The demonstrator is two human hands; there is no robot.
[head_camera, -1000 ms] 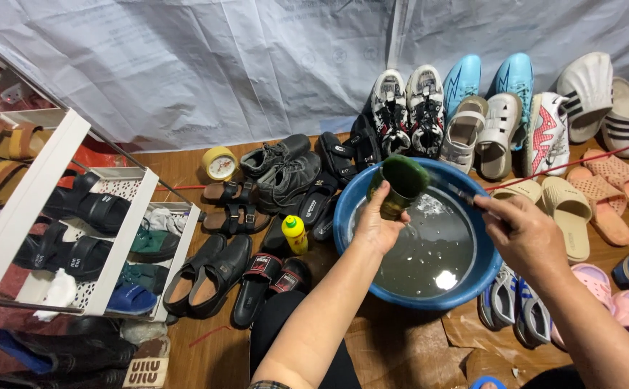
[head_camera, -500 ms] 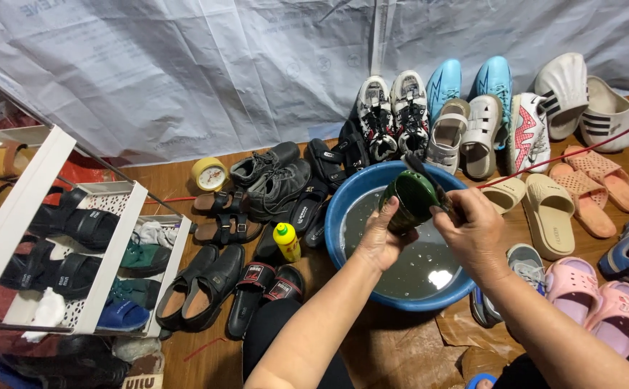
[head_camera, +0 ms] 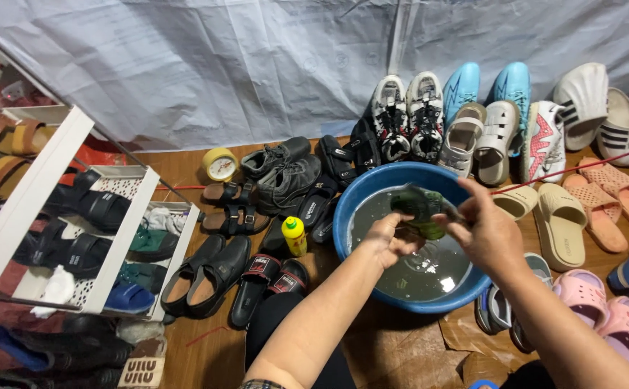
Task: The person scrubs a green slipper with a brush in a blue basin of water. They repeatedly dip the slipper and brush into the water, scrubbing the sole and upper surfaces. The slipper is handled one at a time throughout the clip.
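Observation:
A blue basin (head_camera: 361,189) of cloudy water stands on the wooden floor in front of me. Over the water, both my hands grip a dark green shoe (head_camera: 420,209). My left hand (head_camera: 388,239) grips it from below on the near side. My right hand (head_camera: 481,230) closes over its right end, where a thin brush-like object seems to lie against the shoe; I cannot tell for sure. Most of the shoe is hidden by my fingers.
Many shoes and sandals ring the basin: sneakers (head_camera: 408,115), blue shoes (head_camera: 487,83), white slides (head_camera: 602,112), tan slides (head_camera: 555,223), pink clogs (head_camera: 606,310), black sandals (head_camera: 257,277). A small yellow bottle (head_camera: 295,236), a yellow tape roll (head_camera: 219,164) and a white shoe rack (head_camera: 55,216) are to the left.
My right hand has joined the left on the green shoe. The shoe has come down from upright above the rim to low over the water.

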